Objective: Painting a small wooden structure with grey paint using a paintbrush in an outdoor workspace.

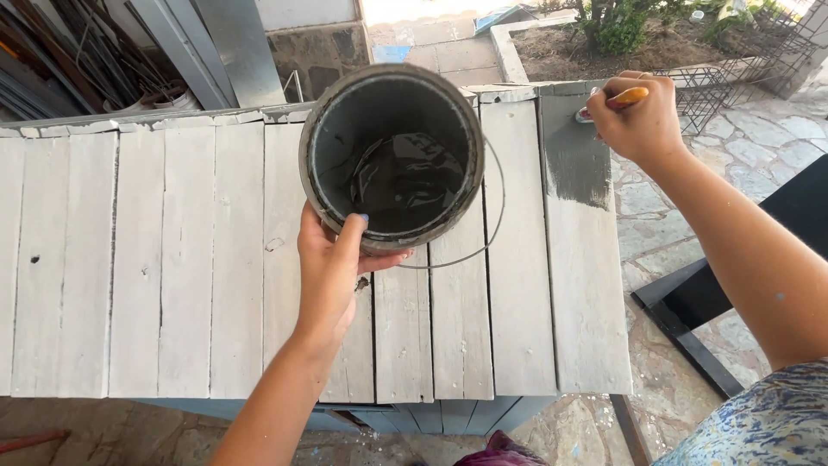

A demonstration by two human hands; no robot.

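My left hand [332, 272] grips the near rim of a round metal paint can [392, 160], thumb hooked inside. Dark grey paint lies in the can's bottom, and its wire handle [487, 233] hangs to the right. The can is held over a whitewashed wooden plank surface [172, 259]. My right hand [638, 116] holds a paintbrush with an orange handle [628, 97] at the far right corner of the planks. The brush tip touches the rightmost plank, where a dark grey painted patch [576, 164] covers its far end.
Beyond the right edge lies a stone-paved floor [742, 147], with a black metal frame [690, 302] standing on it. A wire mesh cage [711, 91] and a planter bed [604, 43] sit at the back right. Metal bars and sheets [103, 52] lean at the back left.
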